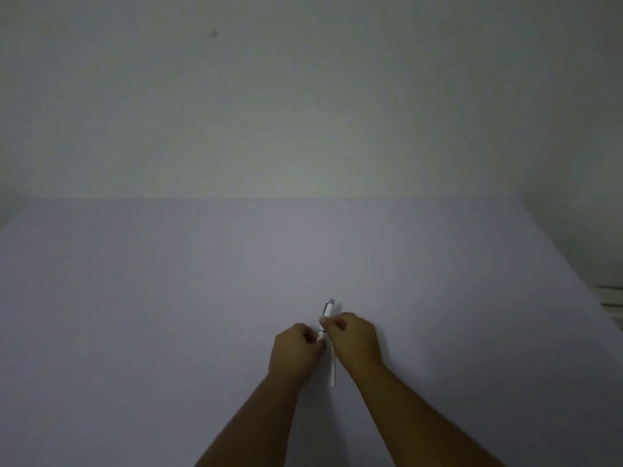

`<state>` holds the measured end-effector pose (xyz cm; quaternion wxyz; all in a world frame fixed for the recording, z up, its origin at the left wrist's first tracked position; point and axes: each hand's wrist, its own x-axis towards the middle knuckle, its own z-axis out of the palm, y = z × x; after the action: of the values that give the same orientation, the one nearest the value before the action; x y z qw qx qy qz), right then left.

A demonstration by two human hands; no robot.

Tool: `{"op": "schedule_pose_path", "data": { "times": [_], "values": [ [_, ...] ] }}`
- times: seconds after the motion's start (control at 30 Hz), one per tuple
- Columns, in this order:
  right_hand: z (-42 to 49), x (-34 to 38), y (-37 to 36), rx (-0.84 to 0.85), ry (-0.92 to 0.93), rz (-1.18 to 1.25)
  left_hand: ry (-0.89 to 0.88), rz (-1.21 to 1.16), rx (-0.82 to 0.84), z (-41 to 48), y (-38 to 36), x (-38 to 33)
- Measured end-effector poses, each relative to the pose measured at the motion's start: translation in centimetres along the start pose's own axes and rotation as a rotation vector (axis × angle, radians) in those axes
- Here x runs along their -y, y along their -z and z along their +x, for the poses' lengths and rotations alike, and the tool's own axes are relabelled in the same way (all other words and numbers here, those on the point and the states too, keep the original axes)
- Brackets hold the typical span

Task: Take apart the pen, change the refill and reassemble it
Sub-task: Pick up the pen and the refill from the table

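Observation:
A white pen with a grey push button at its far end is held between both hands, a little above the pale table. My right hand pinches the pen's upper barrel with thumb and forefinger. Just below it, my left hand grips the pen's lower end, which its fingers mostly hide. A thin white refill lies on the table between my wrists, pointing toward me.
The table meets a plain pale wall at the back. At the far right edge, some white stacked items are partly visible. The scene is dim.

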<state>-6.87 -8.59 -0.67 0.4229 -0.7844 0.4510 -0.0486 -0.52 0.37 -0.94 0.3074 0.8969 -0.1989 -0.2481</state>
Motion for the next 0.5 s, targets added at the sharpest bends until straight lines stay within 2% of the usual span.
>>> {"op": "schedule_pose_path", "data": {
  "times": [0.13, 0.3, 0.37, 0.5],
  "values": [
    [0.3, 1.4, 0.5, 0.046, -0.148, 0.193, -0.072, -0.065, 0.039, -0.5, 0.6, -0.3],
    [0.9, 0.6, 1.3, -0.061, -0.302, 0.384, -0.101, -0.046, 0.135, -0.8, 1.5, -0.1],
    [1.2, -0.6, 1.8, -0.042, -0.260, 0.280, -0.075, -0.061, 0.115, -0.9, 1.8, 0.6],
    [0.3, -2.3, 2.1, 0.012, -0.131, -0.090, -0.037, -0.124, 0.095, -1.0, 1.7, 1.2]
  ]
}}
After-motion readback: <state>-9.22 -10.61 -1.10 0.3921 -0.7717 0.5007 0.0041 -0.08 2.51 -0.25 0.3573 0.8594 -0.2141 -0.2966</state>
